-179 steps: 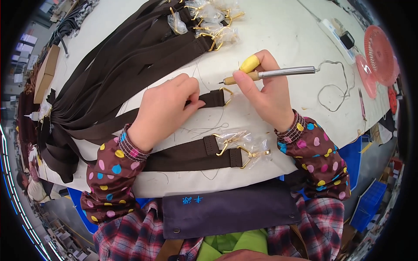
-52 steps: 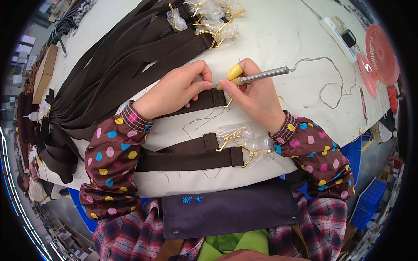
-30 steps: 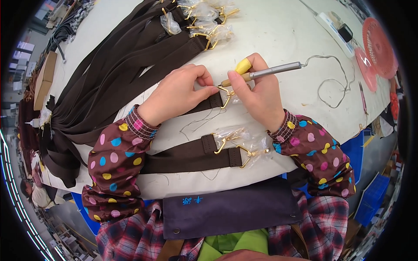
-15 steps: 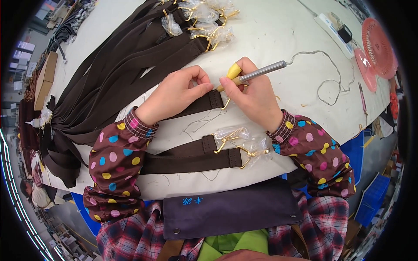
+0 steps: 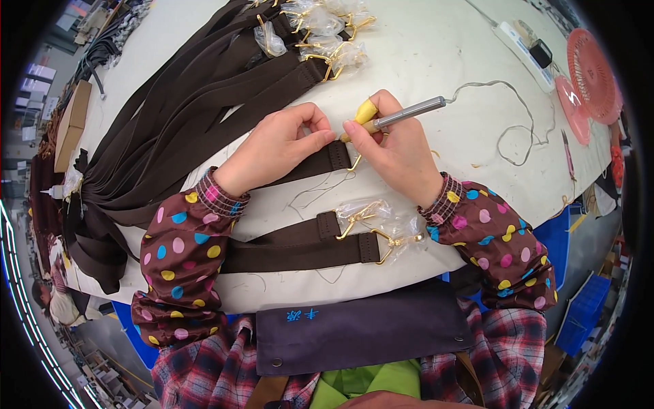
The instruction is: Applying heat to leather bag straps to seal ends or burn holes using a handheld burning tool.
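Nearest the body, below both hands, two brown straps (image 5: 300,245) lie flat on the white counter (image 5: 436,61), their gold clasps (image 5: 371,228) wrapped in clear film. Above these, the left hand (image 5: 272,146) rests on a third brown strap (image 5: 310,160), with thumb and forefinger pinched together at the strap's stitched end. The right hand (image 5: 395,153) meets it fingertip to fingertip and grips a pen-shaped heated tool (image 5: 398,114) with a yellow collar and grey metal barrel, held like a pencil, tip down at the strap end. A gold hook (image 5: 354,162) shows just under the right hand. A grey cord (image 5: 507,112) runs from the tool away to the right. Beyond the left hand, a fan of more brown straps (image 5: 191,102) spreads up-left, with film-wrapped gold clasps (image 5: 320,34) piled farthest out.
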Action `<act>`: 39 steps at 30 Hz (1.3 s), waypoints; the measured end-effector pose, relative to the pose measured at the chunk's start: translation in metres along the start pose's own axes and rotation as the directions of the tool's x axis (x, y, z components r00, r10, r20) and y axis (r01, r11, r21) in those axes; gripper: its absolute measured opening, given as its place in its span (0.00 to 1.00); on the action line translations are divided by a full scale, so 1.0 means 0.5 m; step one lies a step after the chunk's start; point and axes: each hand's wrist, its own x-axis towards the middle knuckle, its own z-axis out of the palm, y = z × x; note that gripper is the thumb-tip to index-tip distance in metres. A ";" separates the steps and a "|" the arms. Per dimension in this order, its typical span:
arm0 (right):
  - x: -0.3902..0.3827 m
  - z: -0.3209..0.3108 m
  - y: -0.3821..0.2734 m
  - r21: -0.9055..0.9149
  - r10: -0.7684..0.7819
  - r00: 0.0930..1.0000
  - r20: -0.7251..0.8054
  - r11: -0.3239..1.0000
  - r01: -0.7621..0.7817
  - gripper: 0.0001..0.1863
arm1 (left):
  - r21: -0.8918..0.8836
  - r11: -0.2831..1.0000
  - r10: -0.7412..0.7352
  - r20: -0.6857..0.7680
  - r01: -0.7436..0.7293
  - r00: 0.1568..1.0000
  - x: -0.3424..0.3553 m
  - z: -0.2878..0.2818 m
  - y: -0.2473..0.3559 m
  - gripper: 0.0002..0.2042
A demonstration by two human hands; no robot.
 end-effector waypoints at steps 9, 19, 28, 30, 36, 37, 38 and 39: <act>0.002 0.001 0.005 -0.046 -0.023 1.000 -0.021 0.999 0.022 0.13 | -0.025 0.999 -0.042 -0.078 0.040 0.996 0.001 0.002 0.004 0.09; -0.001 -0.050 0.010 -0.318 -0.285 0.953 0.102 0.899 0.303 0.07 | 0.566 0.775 0.335 0.006 -0.280 0.942 -0.081 -0.002 0.016 0.18; -0.044 -0.059 -0.026 -0.297 -0.166 0.913 0.373 0.911 0.287 0.05 | 0.232 0.971 -0.069 0.499 -0.057 0.864 -0.139 -0.029 0.065 0.15; -0.048 -0.064 -0.026 -0.337 -0.187 0.893 0.410 0.878 0.339 0.05 | 0.420 0.891 0.076 0.233 -0.171 0.969 -0.120 -0.039 0.063 0.15; -0.044 -0.051 -0.024 -0.243 -0.270 0.898 0.347 0.899 0.364 0.05 | 0.736 0.677 0.385 -0.325 -0.025 0.864 0.002 -0.055 -0.021 0.16; -0.043 -0.052 -0.020 -0.288 -0.285 0.903 0.321 0.879 0.380 0.05 | 0.731 0.682 0.405 -0.336 -0.036 0.851 0.011 -0.048 -0.018 0.14; -0.042 -0.053 -0.017 -0.332 -0.301 0.907 0.295 0.858 0.393 0.04 | 0.730 0.682 0.414 -0.330 -0.049 0.848 0.015 -0.045 -0.016 0.14; -0.040 -0.056 -0.014 -0.340 -0.303 0.922 0.241 0.864 0.373 0.06 | 0.643 0.763 0.342 -0.306 -0.072 0.889 0.017 -0.043 -0.013 0.13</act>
